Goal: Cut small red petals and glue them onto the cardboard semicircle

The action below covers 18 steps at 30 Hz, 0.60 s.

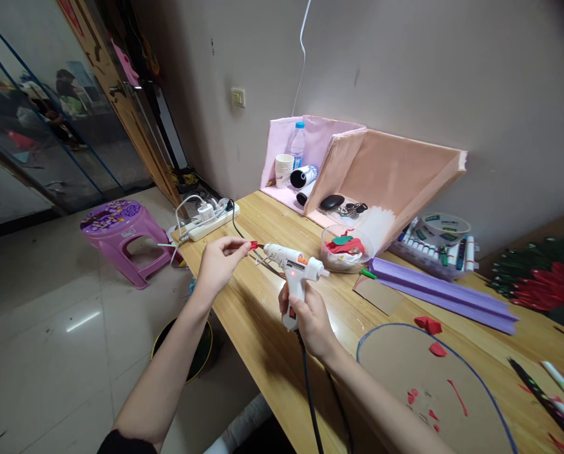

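Observation:
My right hand [310,318] is wrapped round the handle of a white hot glue gun [295,268], whose black cord runs down over the table edge. The gun's nozzle points left, towards my left hand [223,261]. Between the fingertips of that hand is a small red piece [253,246], right by the nozzle tip; whether they touch I cannot tell. A white glue stick [323,273] pokes out of the gun's back end. Beyond the gun stands a clear plastic bowl [339,257] with red, green and white pieces in it.
A power strip [213,222] with plugs sits at the table's left corner. Pink partitions [386,170] stand against the wall. At right lie folded purple paper [443,296], a marker box [433,265] and a round cardboard [395,378] with red scraps. A purple stool [125,239] and a bin [201,356] are on the floor.

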{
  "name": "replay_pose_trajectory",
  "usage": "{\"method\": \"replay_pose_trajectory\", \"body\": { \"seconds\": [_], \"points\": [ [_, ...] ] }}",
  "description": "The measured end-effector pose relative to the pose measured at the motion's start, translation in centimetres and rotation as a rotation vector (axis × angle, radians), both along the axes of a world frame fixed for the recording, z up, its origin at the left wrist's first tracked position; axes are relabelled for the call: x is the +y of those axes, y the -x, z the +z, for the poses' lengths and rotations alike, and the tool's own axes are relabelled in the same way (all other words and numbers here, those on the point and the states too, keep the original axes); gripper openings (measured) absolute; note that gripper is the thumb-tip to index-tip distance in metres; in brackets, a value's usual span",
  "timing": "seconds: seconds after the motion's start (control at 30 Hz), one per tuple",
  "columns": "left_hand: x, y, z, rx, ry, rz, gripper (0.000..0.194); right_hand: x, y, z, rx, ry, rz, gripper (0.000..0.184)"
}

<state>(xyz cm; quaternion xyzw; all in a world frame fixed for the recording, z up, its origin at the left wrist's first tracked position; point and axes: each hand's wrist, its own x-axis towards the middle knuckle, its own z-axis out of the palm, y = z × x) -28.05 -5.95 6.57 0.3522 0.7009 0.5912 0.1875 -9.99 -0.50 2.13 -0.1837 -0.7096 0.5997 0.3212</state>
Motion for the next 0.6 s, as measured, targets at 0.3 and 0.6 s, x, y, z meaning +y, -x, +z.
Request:
{"method": "replay_pose_trajectory", "body": {
  "seconds": [0.3,0.6],
  "points": [
    [0.1,0.2,-0.1,-0.009,-0.007,0.017,0.029,0.1,0.0,-0.2,-0.026,-0.012,0.005,0.029],
    [-2.0,1.0,1.8,0.014,-0.073,0.116,0.027,1.1,4.8,-2.2,-0.158,-0.043,-0.232,0.025]
  ]
}}
